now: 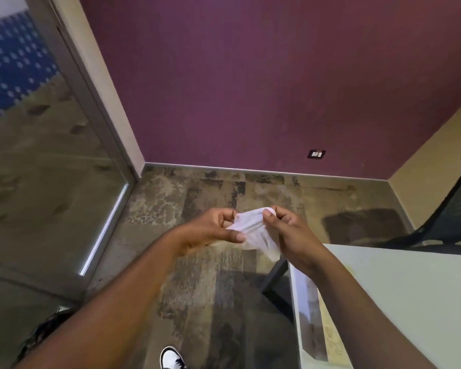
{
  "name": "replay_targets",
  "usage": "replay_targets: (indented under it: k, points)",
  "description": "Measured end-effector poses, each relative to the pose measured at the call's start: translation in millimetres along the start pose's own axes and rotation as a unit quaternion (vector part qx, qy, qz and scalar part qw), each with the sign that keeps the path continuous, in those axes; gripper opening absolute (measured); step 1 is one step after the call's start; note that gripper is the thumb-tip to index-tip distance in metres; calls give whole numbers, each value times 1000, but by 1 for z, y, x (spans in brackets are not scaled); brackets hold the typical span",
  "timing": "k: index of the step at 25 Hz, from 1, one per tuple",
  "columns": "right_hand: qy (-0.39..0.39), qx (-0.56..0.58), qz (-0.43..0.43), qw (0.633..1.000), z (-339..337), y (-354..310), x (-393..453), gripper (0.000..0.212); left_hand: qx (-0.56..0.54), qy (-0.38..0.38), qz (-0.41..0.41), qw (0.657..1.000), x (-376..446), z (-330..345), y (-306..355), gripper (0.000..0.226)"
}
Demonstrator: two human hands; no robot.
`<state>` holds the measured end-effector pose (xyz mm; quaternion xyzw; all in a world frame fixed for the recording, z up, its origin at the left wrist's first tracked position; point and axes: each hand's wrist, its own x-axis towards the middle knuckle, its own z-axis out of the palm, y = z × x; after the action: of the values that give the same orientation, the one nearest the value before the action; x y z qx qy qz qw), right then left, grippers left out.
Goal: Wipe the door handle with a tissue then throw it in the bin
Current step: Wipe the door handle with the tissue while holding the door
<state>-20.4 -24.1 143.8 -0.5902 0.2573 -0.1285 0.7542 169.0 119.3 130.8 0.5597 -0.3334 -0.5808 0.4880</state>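
Observation:
A thin white tissue (253, 231) is stretched between both hands at chest height over the carpet. My left hand (213, 227) pinches its left edge with thumb and fingers. My right hand (290, 230) grips its right side, and a loose end of the tissue hangs down under that hand. No door handle shows. A glass door (51, 155) with a grey metal frame stands at the left. At the bottom left a dark round thing (41, 334) sits on the floor behind my left arm; I cannot tell whether it is the bin.
A pale table (399, 296) fills the lower right, its dark leg beneath the corner. A black mesh chair (447, 209) stands at the far right. A purple wall with a socket (316, 154) faces me. Patterned carpet lies ahead, and my white shoe (172, 358) shows at the bottom.

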Motion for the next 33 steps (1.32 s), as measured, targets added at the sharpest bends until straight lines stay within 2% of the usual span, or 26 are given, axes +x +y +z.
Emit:
replay_targets:
  k: [2, 5, 8, 10, 11, 15, 16, 19, 20, 24, 26, 28, 31, 33]
  points:
    - [12, -30, -13, 999, 20, -3, 10, 34, 1, -52, -36, 998, -20, -29, -1, 31]
    - [3, -22, -20, 1000, 50, -10, 28, 33, -109, -36, 9, 993, -46, -63, -8, 37]
    - [-15, 31, -18, 999, 83, -16, 48, 41, -303, 12, 86, 949, -60, -79, -16, 68]
    - [-9, 37, -25, 999, 106, -19, 61, 40, -380, 18, 109, 918, -69, -85, -15, 69]
    - [-7, 34, -32, 999, 118, -20, 68, 38, -383, 25, 112, 917, -76, -91, -14, 65]
    - [-9, 75, -56, 996, 159, -31, 92, 34, -282, 58, 104, 952, -114, -139, -5, 58]
    - [-12, 87, -63, 994, 168, -36, 97, 34, -263, 80, 104, 956, -123, -152, -1, 50]
    - [-45, 74, -66, 994, 200, -42, 112, 36, -286, 136, 150, 937, -147, -182, 5, 7]
    - [-59, 62, -62, 994, 209, -42, 115, 37, -291, 146, 168, 930, -152, -187, 5, 6]
    - [-113, 1, -40, 993, 246, -47, 133, 32, -246, 203, 191, 928, -176, -215, 1, 13]
    - [-115, -49, -45, 991, 255, -52, 144, 36, -173, 284, 182, 925, -188, -230, 3, 26]
    - [-123, -105, -60, 985, 261, -58, 157, 48, -97, 371, 182, 906, -200, -246, 4, 46]
    - [-179, -196, -121, 957, 272, -69, 178, 62, -6, 404, 210, 890, -215, -266, 5, 70]
    - [-201, -236, -147, 939, 281, -76, 198, 45, 45, 419, 215, 881, -221, -276, 7, 56]
